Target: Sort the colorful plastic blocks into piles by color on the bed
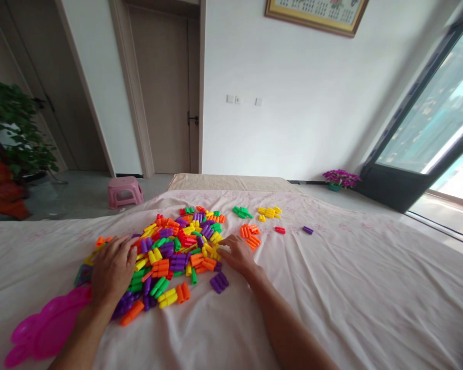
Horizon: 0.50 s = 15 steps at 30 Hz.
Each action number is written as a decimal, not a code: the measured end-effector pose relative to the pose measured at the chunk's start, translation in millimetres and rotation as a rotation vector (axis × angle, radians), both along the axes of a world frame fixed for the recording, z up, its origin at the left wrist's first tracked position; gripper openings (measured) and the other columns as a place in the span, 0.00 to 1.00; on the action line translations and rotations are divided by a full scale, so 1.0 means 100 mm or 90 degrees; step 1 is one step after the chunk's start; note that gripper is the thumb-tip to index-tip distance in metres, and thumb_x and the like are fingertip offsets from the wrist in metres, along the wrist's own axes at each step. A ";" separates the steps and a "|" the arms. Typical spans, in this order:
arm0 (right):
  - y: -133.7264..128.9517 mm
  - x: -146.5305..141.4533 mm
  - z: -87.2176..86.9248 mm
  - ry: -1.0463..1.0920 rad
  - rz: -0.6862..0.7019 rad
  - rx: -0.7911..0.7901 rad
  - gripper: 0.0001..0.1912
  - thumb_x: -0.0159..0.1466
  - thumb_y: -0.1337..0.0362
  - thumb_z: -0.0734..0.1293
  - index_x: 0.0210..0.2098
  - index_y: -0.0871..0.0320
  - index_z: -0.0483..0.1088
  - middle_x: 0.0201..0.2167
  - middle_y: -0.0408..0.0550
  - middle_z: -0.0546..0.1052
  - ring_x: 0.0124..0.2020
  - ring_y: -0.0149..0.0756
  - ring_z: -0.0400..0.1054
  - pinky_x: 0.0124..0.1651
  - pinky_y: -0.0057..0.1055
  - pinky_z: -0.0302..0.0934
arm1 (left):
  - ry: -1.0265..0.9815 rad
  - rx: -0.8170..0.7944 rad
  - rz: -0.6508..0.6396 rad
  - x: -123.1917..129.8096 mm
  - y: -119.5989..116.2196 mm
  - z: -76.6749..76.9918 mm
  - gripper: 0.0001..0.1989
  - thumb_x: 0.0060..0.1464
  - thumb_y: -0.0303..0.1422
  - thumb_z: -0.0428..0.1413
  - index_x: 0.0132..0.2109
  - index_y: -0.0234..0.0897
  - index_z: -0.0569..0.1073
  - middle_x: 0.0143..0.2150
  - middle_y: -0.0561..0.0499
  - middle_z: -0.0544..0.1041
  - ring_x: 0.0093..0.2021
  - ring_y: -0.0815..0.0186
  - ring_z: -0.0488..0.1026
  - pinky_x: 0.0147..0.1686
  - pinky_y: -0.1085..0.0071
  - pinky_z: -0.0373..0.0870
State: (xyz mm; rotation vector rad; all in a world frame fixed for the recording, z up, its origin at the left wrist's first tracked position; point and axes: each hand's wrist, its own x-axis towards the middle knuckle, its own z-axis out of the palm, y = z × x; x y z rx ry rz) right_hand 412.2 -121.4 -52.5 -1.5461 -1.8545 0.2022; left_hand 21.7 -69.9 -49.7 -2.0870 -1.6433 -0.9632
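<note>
A heap of colourful plastic pieces [179, 262] in purple, orange, yellow, green and red lies on the pale cloth. My left hand [113, 262] rests at the heap's left side, palm down with its fingers extended, holding nothing that I can see. At the heap's right edge, my right hand [237, 253] reaches toward yellow pieces [213, 248]; its fingers are apart, and no piece shows in its grasp. Small groups lie beyond it: orange pieces [250, 236], green pieces [242, 211] and yellow pieces [269, 212]. A red piece [280, 230] and a purple piece [307, 230] lie farther right.
A bright pink tray [54, 326] lies at the near left, partly behind my left forearm. The wrinkled cloth [355, 288] covers the wide surface. Beyond its far left edge a pink stool [125, 192] stands on the floor, and potted magenta flowers [341, 178] stand at the far right.
</note>
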 end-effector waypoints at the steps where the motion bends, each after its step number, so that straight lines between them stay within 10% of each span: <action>1: -0.01 -0.01 0.00 -0.018 0.005 -0.011 0.10 0.64 0.59 0.75 0.45 0.48 0.83 0.42 0.48 0.83 0.46 0.44 0.75 0.47 0.35 0.66 | -0.013 -0.008 -0.018 0.00 0.02 -0.02 0.21 0.66 0.38 0.47 0.55 0.37 0.80 0.60 0.39 0.80 0.63 0.52 0.74 0.66 0.54 0.66; 6: 0.02 -0.02 -0.05 -0.014 0.000 -0.063 0.11 0.58 0.58 0.79 0.41 0.50 0.82 0.39 0.46 0.83 0.41 0.42 0.75 0.41 0.32 0.65 | -0.047 -0.084 -0.036 -0.02 0.09 -0.11 0.22 0.66 0.40 0.44 0.54 0.38 0.79 0.56 0.41 0.83 0.57 0.53 0.79 0.61 0.58 0.72; 15: 0.18 0.30 -0.06 0.378 0.023 -0.019 0.21 0.59 0.54 0.73 0.48 0.58 0.79 0.30 0.42 0.76 0.30 0.32 0.68 0.34 0.29 0.63 | -0.105 -0.146 -0.037 0.00 0.05 -0.11 0.25 0.67 0.42 0.42 0.57 0.36 0.76 0.60 0.39 0.80 0.61 0.52 0.78 0.61 0.57 0.73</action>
